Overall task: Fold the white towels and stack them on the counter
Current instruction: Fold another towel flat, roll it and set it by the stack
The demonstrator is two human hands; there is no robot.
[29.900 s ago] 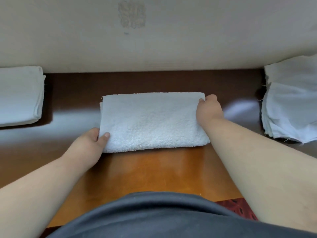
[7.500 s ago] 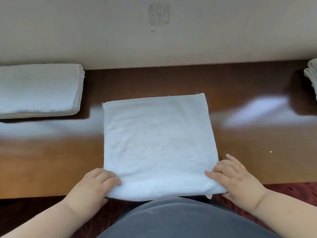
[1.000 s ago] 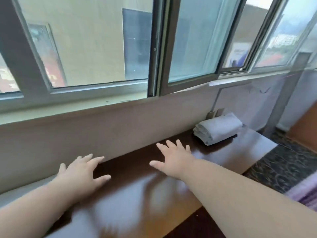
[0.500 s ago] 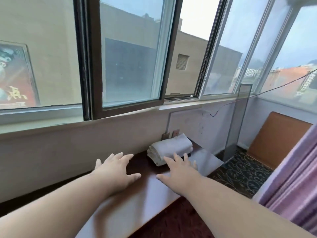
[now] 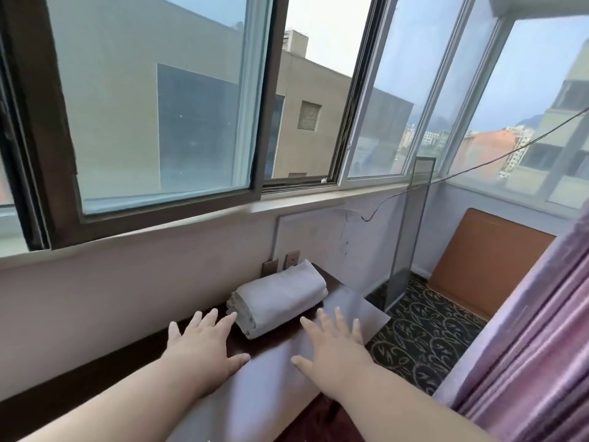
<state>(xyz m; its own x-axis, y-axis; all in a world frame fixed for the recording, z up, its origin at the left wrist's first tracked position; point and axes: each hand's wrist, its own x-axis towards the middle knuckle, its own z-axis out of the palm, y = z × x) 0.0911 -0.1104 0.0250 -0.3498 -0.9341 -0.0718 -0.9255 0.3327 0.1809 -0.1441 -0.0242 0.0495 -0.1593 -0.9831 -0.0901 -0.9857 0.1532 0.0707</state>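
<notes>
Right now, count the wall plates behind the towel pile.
2. The left wall plate sits just above the pile of white towels; the right wall plate is beside it, slightly higher. The pile may hide more.

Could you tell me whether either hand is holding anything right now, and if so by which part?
Nothing is held. The left hand and right hand are open, fingers spread, short of the pile of white towels.

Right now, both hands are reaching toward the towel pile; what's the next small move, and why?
Probably reach a little farther and take the top towel off the pile of white towels. The left hand and right hand are open, empty and just short of it.
</notes>
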